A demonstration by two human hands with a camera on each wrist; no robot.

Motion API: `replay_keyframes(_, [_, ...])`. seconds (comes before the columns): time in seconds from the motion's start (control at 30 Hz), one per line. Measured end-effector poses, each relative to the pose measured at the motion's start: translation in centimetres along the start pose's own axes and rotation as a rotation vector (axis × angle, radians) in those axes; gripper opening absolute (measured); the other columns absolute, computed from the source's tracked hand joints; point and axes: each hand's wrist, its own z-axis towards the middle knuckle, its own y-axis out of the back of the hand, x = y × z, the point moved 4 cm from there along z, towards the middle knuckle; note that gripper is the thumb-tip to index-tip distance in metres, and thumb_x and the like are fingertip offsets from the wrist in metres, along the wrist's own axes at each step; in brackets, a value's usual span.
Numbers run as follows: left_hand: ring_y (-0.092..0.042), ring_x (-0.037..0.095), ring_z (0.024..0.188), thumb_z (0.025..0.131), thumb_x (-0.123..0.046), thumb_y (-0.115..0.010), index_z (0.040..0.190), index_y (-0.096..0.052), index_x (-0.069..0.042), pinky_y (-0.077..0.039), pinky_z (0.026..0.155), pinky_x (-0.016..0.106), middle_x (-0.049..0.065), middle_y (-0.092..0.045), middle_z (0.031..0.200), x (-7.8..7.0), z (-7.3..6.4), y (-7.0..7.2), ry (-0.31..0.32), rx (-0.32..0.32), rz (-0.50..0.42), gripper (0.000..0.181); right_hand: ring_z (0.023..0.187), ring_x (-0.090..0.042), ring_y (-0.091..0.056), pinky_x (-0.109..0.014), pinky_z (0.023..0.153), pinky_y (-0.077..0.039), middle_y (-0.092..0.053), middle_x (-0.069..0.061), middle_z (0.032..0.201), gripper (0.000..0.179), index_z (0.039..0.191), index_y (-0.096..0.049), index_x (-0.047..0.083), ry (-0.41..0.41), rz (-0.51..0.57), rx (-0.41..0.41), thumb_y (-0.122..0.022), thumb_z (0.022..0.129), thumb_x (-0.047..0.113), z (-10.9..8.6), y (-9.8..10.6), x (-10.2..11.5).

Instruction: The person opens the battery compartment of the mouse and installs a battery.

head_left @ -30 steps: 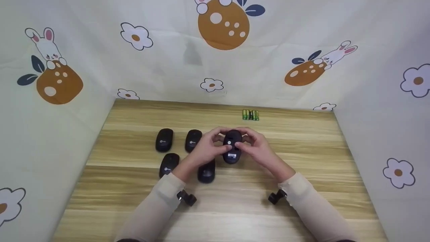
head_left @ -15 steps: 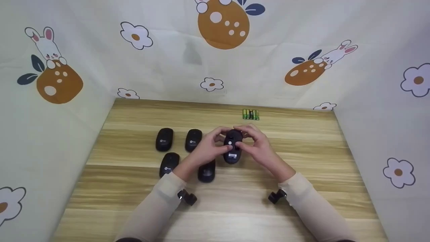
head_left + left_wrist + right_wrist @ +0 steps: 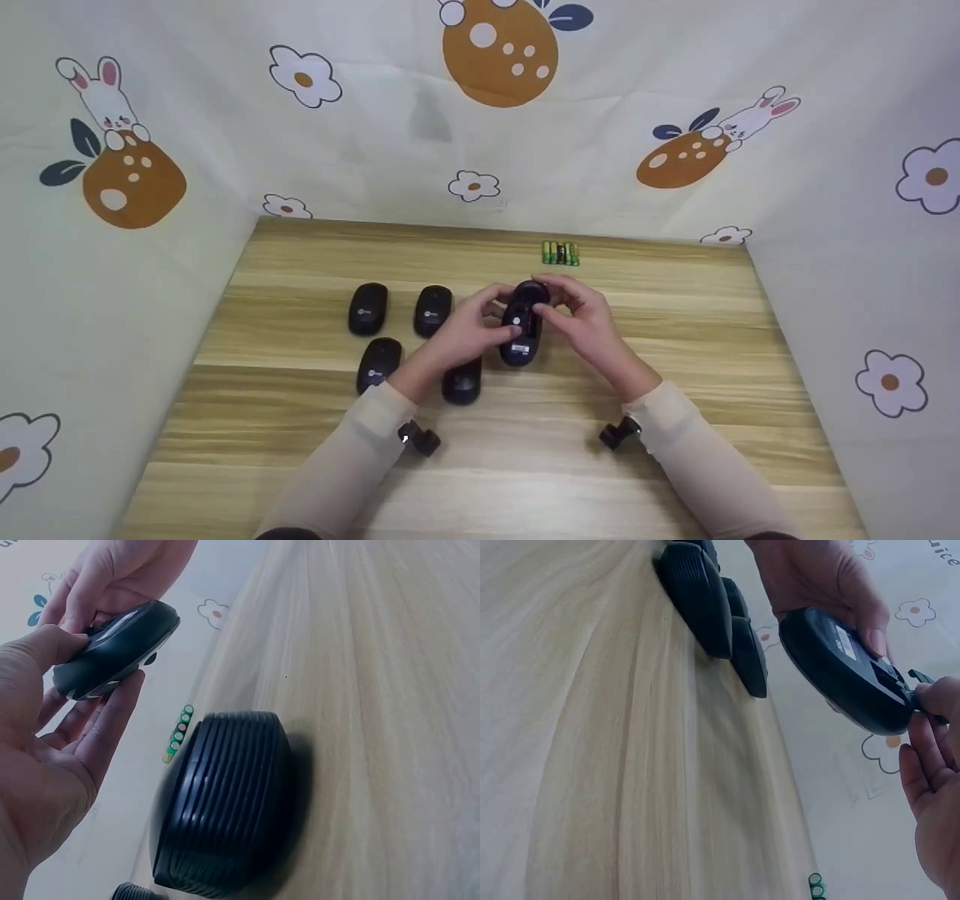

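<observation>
My left hand (image 3: 469, 326) grips a black computer mouse (image 3: 525, 339) above the table, its underside with a white label turned up. The left thumb lies on that underside, with the fingers beneath. In the right wrist view, a battery slot is uncovered in the mouse's underside. At its end my right hand (image 3: 585, 319) pinches a small black battery cover (image 3: 921, 678) between thumb and fingers, tilted up from the body. Below the left forearm, another black mouse (image 3: 225, 799) lies on the table with its ribbed end towards the left wrist camera.
Other black mice (image 3: 367, 309) lie on the left of the wooden table (image 3: 675, 337), tops up. Several green batteries (image 3: 561, 253) stand in a row near the back edge. A patterned cloth (image 3: 375, 142) encloses the back and sides.
The right hand has shifted up and slightly right along the mouse, and the battery cover has come away from the slot. The mouse has tilted slightly in the left hand.
</observation>
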Motion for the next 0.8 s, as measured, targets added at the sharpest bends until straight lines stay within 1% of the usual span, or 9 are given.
replay_keyframes(0.1, [-0.070, 0.030, 0.121, 0.098, -0.010, -0.082, 0.151, -0.062, -0.010, -0.065, 0.095, 0.041, 0.011, -0.063, 0.145, 0.0, 0.0, 0.0, -0.004, 0.004, 0.000, 0.057, 0.094, -0.020, -0.072, -0.032, 0.090, -0.061, -0.076, -0.019, 0.106, 0.041, 0.138, -0.071, -0.004, -0.020, 0.087, -0.024, -0.079, 0.097, -0.007, 0.2, 0.2, -0.1])
replay_keyframes(0.2, [-0.070, 0.030, 0.120, 0.098, -0.010, -0.082, 0.150, -0.062, -0.010, -0.064, 0.096, 0.041, 0.011, -0.063, 0.144, 0.0, 0.0, 0.0, -0.020, 0.005, 0.007, 0.057, 0.097, -0.020, -0.072, -0.034, 0.090, -0.065, -0.077, -0.018, 0.107, 0.043, 0.140, -0.069, -0.007, -0.027, 0.142, -0.028, -0.077, 0.097, -0.010, 0.3, 0.4, -0.1])
replay_keyframes(0.37, [-0.070, 0.028, 0.117, 0.097, -0.008, -0.083, 0.149, -0.062, -0.008, -0.063, 0.098, 0.041, 0.011, -0.064, 0.139, -0.1, 0.0, 0.1, -0.046, 0.001, 0.018, 0.056, 0.096, -0.019, -0.071, -0.031, 0.086, -0.065, -0.075, -0.018, 0.106, 0.045, 0.140, -0.069, -0.007, -0.048, 0.168, -0.041, -0.077, 0.096, -0.011, 0.4, 1.2, -0.4])
replay_keyframes(0.5, [-0.070, 0.027, 0.116, 0.097, -0.007, -0.083, 0.149, -0.062, -0.008, -0.063, 0.100, 0.040, 0.011, -0.065, 0.138, -0.2, 0.1, 0.2, -0.046, -0.009, 0.020, 0.056, 0.095, -0.019, -0.071, -0.028, 0.084, -0.064, -0.075, -0.019, 0.106, 0.046, 0.140, -0.069, -0.007, -0.092, 0.154, -0.045, -0.078, 0.096, -0.011, 0.5, 2.2, -0.9])
replay_keyframes(0.57, [-0.070, 0.027, 0.116, 0.096, -0.006, -0.083, 0.149, -0.063, -0.009, -0.063, 0.098, 0.040, 0.010, -0.065, 0.139, -0.2, 0.1, 0.3, -0.043, -0.014, 0.021, 0.056, 0.095, -0.020, -0.072, -0.028, 0.084, -0.064, -0.075, -0.019, 0.106, 0.046, 0.141, -0.070, -0.006, -0.119, 0.145, -0.044, -0.078, 0.095, -0.011, 0.6, 2.7, -1.2])
replay_keyframes(0.7, [-0.070, 0.026, 0.115, 0.096, -0.005, -0.083, 0.149, -0.064, -0.010, -0.064, 0.097, 0.039, 0.009, -0.066, 0.140, -0.2, 0.2, 0.4, -0.040, -0.020, 0.022, 0.057, 0.093, -0.019, -0.072, -0.026, 0.081, -0.063, -0.076, -0.014, 0.105, 0.046, 0.140, -0.072, -0.003, -0.166, 0.098, -0.049, -0.080, 0.095, -0.009, 0.7, 3.9, -1.8])
replay_keyframes(0.8, [-0.070, 0.026, 0.115, 0.095, -0.005, -0.084, 0.148, -0.064, -0.010, -0.064, 0.096, 0.039, 0.009, -0.066, 0.139, -0.2, 0.3, 0.4, -0.041, -0.025, 0.022, 0.057, 0.090, -0.017, -0.072, -0.023, 0.077, -0.061, -0.076, -0.013, 0.104, 0.044, 0.139, -0.073, -0.002, -0.185, 0.048, -0.062, -0.081, 0.095, -0.007, 0.8, 4.9, -2.3])
